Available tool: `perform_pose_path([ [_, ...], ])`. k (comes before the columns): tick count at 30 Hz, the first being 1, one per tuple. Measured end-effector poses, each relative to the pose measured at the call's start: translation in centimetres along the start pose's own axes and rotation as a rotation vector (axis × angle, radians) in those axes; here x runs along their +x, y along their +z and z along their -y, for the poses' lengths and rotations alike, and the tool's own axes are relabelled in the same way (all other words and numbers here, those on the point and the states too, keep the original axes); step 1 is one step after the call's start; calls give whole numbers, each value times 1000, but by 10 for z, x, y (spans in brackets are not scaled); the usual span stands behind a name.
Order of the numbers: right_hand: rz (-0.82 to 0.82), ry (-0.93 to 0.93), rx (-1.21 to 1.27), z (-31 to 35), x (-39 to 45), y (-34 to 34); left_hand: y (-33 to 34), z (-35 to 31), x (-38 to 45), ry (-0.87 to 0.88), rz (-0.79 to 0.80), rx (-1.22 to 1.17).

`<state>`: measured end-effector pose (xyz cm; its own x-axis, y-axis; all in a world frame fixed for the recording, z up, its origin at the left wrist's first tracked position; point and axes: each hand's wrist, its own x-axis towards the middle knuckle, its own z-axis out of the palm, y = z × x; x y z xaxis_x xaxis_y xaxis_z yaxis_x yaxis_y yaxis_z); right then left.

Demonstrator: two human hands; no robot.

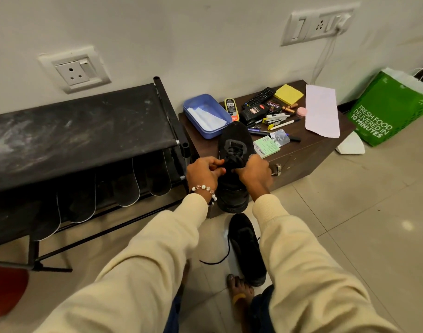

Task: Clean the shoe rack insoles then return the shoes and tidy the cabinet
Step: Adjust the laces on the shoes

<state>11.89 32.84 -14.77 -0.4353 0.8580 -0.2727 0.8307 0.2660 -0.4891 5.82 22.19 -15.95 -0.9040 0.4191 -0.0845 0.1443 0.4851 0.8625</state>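
Mid-frame, w/ the black shoe [234,150] resting on the cabinet [301,152] edge, we've got left hand [203,171] & right hand [255,173] both curled tight, pinching its laces, so we'd pull evenly & keep the shoe from tipping off.

Dim warm indoor light w/ glare on floor tiles [407,225] (lower right), wide-angle bending at edges, slight blur.
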Motion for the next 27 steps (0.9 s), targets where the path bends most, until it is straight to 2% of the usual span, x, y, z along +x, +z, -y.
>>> perform_pose_path([
  [3, -80, -14, -93, 5, -2, 5, -2, 1, 1, -14, 10, 32],
  [5, -15, 1, -35, 3, -1, 4, -2, 3, 0, -42, 29, 91],
  [6, 42, 14, 66, 1, 0, 1, -2, 3, -1, -55, 41, 111],
  [10, 265, 147, 751, -12, -14, -16, 1, -2, -8, -30, 75, 200],
  [12, 298, 178, 856, -21, -26, -23, 0, -7, -16, -1, 76, 223],
  [15, 276, 163, 791, -33, -45, -35, -5, -16, -38, 46, 67, 233],
  [20, 310, 96, 506, -54, -90, -59, -21, -20, -85, 207, 125, 198],
  [25, 155, 113, 342, -99, -131, -80, -11, -23, -146, 309, 136, 63],
  [27, 108, 136, 289, -125, -137, -83, 10, -22, -163, 282, 195, -2],
])
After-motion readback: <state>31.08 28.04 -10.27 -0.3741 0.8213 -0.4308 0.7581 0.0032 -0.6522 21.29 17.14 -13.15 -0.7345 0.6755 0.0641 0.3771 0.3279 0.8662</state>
